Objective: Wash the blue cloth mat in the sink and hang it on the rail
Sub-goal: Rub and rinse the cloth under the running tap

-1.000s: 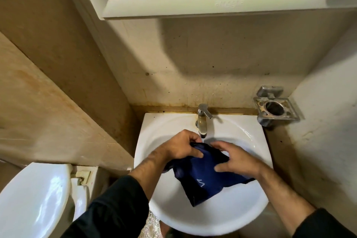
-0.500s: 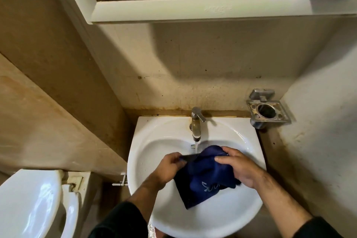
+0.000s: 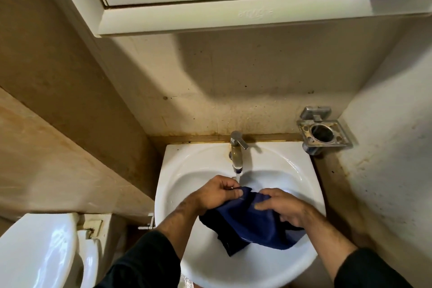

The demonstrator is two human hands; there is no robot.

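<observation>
The blue cloth mat (image 3: 250,224) is bunched up in the white sink (image 3: 187,170), below the metal tap (image 3: 236,152), from which a thin stream of water runs. My left hand (image 3: 218,194) pinches the mat's upper left edge with curled fingers and thumb. On the mat's right side, my right hand (image 3: 284,208) grips the cloth, its fingers bent over the top. A dark lower corner of the mat hangs toward the sink's bottom. No rail is in view.
A metal holder (image 3: 323,133) is fixed to the wall right of the sink. A white cabinet (image 3: 222,14) juts out overhead. The white toilet (image 3: 39,252) stands at lower left, with a small valve (image 3: 147,222) beside the sink.
Both hands have shifted along the mat under the tap, and the cloth has been turned and spread wider to the right. The camera has tilted up slightly.
</observation>
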